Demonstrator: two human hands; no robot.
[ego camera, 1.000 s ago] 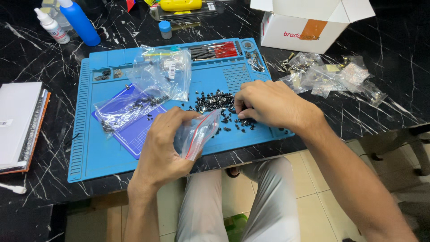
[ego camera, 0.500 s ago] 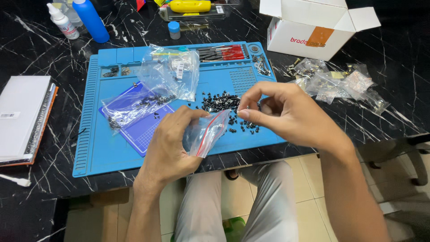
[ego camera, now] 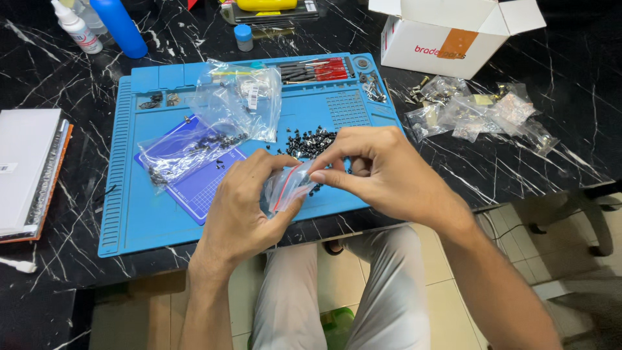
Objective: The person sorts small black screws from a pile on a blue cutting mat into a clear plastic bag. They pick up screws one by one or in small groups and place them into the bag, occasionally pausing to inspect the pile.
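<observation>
My left hand (ego camera: 243, 201) grips a small clear zip bag (ego camera: 285, 188) with a red seal strip, held over the front edge of a blue work mat (ego camera: 149, 220). The fingertips of my right hand (ego camera: 382, 172) pinch at the bag's mouth; whether a screw sits between them is hidden. Just behind the hands lies a loose pile of small black screws (ego camera: 310, 141) on the mat. Other clear bags (ego camera: 214, 120), some holding dark screws, rest on the mat's left half.
A white cardboard box (ego camera: 453, 32) stands at the back right, with several small parts bags (ego camera: 479, 113) beside it. A blue bottle (ego camera: 120, 26) and white bottle (ego camera: 76, 27) are back left. A notebook (ego camera: 29, 168) lies left. Screwdrivers (ego camera: 317, 68) rest in the mat's rear tray.
My right hand has left the screw pile and come to the mouth of the bag. My left hand has raised and tilted the bag toward it.
</observation>
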